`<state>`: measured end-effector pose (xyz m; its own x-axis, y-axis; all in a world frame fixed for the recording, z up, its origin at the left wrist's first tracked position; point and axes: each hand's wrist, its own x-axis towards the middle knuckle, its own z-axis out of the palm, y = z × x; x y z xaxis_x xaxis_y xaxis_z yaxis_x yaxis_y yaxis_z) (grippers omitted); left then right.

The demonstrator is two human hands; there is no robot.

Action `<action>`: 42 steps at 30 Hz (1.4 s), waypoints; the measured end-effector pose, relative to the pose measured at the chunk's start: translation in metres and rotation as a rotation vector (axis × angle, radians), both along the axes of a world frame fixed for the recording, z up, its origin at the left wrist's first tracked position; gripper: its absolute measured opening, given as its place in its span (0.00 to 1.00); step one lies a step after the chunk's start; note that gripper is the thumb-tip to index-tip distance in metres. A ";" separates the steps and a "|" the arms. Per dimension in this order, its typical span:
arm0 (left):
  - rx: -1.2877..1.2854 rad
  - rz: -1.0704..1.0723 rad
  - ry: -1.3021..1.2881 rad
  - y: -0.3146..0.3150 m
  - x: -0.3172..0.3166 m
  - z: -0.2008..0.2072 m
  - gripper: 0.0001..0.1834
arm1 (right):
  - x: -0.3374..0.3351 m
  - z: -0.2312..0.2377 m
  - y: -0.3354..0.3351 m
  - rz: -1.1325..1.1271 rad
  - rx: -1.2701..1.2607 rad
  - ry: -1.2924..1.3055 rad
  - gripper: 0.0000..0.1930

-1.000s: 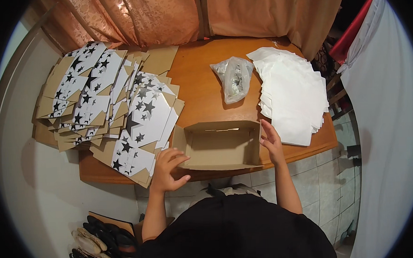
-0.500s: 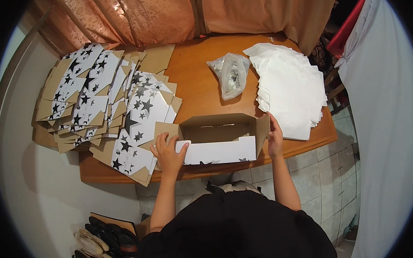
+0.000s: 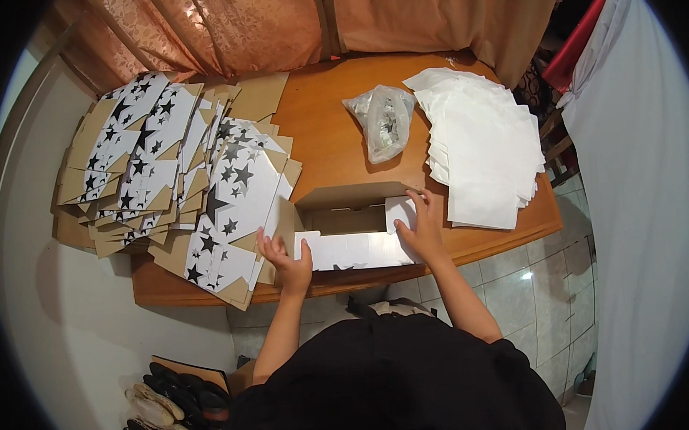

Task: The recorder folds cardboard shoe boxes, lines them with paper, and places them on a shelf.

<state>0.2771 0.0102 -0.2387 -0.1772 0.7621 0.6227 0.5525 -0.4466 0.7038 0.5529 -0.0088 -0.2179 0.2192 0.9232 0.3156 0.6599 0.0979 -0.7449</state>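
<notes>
One open cardboard box stood on the surface between the left hand and the right hand. The left was loosely spread, nothing discernible in its grasp; the right, half-curled, touched a white end flap, firm grip unconfirmed.

Warm light glared off the curtain at eleven o'clock and glinted on the floor near four; fisheye distortion bowed the wall at nine, blackness filling the corners.
</notes>
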 end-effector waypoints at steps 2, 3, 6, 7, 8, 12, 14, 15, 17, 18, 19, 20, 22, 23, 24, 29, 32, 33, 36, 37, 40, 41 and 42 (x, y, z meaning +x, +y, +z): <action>-0.081 -0.190 -0.193 -0.001 -0.006 -0.004 0.41 | -0.001 0.011 0.000 -0.019 -0.037 -0.124 0.35; -0.037 -0.236 -0.003 -0.001 -0.011 -0.006 0.41 | -0.001 0.014 0.000 -0.037 -0.070 -0.249 0.38; 0.091 -0.317 0.177 -0.001 -0.012 -0.002 0.39 | -0.001 0.018 0.003 -0.029 -0.059 -0.313 0.38; 0.062 -0.363 0.264 -0.001 -0.014 0.004 0.37 | 0.000 0.018 0.004 -0.033 -0.063 -0.312 0.38; 0.033 -0.409 0.350 -0.002 -0.015 0.011 0.35 | 0.001 0.017 0.004 -0.038 -0.060 -0.296 0.37; -0.217 -0.523 0.507 -0.002 -0.021 0.028 0.36 | 0.000 0.011 0.000 -0.019 0.031 -0.150 0.32; -0.242 -0.536 0.492 -0.001 -0.023 0.031 0.36 | 0.002 0.010 -0.004 -0.009 0.062 -0.163 0.32; -0.266 -0.552 0.477 0.000 -0.023 0.032 0.36 | 0.003 0.009 -0.005 -0.001 0.093 -0.176 0.32; -0.317 -0.537 0.534 0.002 -0.020 0.039 0.35 | 0.005 0.013 -0.004 0.021 0.068 -0.202 0.30; -0.367 -0.521 0.592 0.003 -0.018 0.041 0.34 | 0.005 0.015 -0.004 0.044 0.044 -0.226 0.29; -0.367 -0.522 0.592 0.003 -0.016 0.044 0.34 | 0.004 0.015 -0.004 0.044 0.044 -0.227 0.29; -0.392 -0.508 0.648 0.004 -0.013 0.046 0.33 | 0.003 0.014 -0.004 0.031 0.049 -0.219 0.29; -0.413 -0.491 0.705 0.004 -0.009 0.045 0.32 | 0.002 0.010 -0.002 0.019 0.058 -0.213 0.29; -0.423 -0.474 0.720 0.003 -0.008 0.043 0.32 | 0.001 0.006 -0.002 0.012 0.088 -0.127 0.29; -0.433 -0.456 0.734 0.003 -0.008 0.042 0.32 | 0.001 0.002 -0.001 0.006 0.116 -0.041 0.29; -0.401 -0.471 0.490 0.003 -0.015 0.039 0.29 | 0.003 0.005 -0.002 0.002 0.065 0.061 0.27; -0.369 -0.394 0.301 0.008 -0.016 0.032 0.26 | 0.004 0.004 -0.002 0.021 0.022 0.037 0.23; -0.351 -0.282 0.214 0.014 -0.014 0.031 0.25 | 0.006 0.002 -0.001 0.038 -0.002 0.023 0.21; -0.372 -0.196 0.047 0.030 -0.010 0.032 0.31 | 0.011 -0.003 0.000 0.086 -0.095 -0.023 0.18; -0.420 -0.202 0.049 0.035 -0.005 0.033 0.36 | 0.008 0.003 0.001 0.090 -0.090 -0.069 0.23; -0.545 -0.229 0.191 0.041 0.000 0.040 0.49 | -0.001 -0.002 0.003 -0.047 -0.048 -0.126 0.29; -0.656 -0.212 0.353 0.040 0.007 0.047 0.50 | 0.000 0.001 0.005 -0.070 -0.127 -0.138 0.33; -0.764 -0.193 0.517 0.040 0.012 0.051 0.51 | 0.001 0.001 0.007 -0.072 -0.125 -0.138 0.33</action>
